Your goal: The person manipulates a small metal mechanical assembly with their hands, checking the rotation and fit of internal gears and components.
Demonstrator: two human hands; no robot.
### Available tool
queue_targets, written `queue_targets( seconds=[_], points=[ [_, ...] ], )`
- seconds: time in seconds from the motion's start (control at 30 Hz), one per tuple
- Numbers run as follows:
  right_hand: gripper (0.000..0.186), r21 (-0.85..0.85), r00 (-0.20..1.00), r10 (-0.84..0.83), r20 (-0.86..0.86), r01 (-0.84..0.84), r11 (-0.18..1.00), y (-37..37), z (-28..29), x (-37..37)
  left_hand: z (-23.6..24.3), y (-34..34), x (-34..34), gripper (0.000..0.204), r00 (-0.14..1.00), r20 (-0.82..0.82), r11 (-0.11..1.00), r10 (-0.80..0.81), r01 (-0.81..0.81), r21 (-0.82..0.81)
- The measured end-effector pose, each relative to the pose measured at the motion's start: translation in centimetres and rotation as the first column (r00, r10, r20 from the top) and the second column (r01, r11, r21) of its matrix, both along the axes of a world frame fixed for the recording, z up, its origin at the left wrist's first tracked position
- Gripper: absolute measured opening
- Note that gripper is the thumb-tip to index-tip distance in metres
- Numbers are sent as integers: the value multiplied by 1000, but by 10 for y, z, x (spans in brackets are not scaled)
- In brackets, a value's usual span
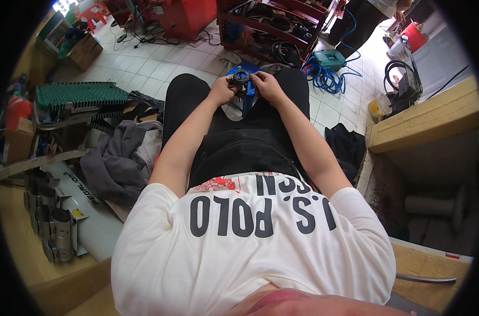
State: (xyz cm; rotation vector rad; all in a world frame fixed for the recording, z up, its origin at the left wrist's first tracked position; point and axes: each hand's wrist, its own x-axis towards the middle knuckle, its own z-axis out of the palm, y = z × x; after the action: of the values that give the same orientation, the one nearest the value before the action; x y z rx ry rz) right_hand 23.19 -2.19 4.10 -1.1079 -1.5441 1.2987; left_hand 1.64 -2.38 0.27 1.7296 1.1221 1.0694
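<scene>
Between my knees I hold up a small dark metal part [241,78] with a round ring-shaped opening and short fittings, much like a carburetor; its exact kind is too small to make out. My left hand [223,91] grips it from the left, fingers curled around its side. On the other side, my right hand [267,87] pinches its edge between thumb and fingers. Below the part, a blue object [248,103] shows between my legs, partly hidden by the hands and knees.
Ahead stands a red tool cart [271,31] full of parts. Blue hose coils [326,80] lie by a teal case [329,59], near a standing person's dark trousers [358,23]. A green woven seat [81,95] and grey cloth [121,158] are left; a yellow ledge [429,116] is right.
</scene>
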Motion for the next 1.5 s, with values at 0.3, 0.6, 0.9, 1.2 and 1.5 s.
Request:
queue_targets(
  seconds=[0.3, 0.6, 0.9, 1.2, 1.5],
  points=[
    [28, -99, 997, -17, 69, 24, 995, 1, 8, -1, -13, 8, -4, 33, 1000, -1, 1000, -1, 1, 8],
    [16, 18, 998, 15, -64, -14, 1000, 3, -3, 4, -13, 9, 1, 33, 1000, -16, 1000, -10, 10, 11],
    [18, 96, 998, -46, -38, 49, 994, -4, -1, 3, 17, -9, 6, 40, 997, -78, 999, 29, -31, -33],
    [31, -38, 995, -16, 95, 20, 999, 3, -1, 0, 6, -4, -2, 37, 997, -68, 999, 32, -31, 18],
    [26, 56, 996, -52, 72, 48, 997, 8, -17, 14, 7, -1, 15, 25, 995, -100, 999, -16, 12, -42]
  ],
)
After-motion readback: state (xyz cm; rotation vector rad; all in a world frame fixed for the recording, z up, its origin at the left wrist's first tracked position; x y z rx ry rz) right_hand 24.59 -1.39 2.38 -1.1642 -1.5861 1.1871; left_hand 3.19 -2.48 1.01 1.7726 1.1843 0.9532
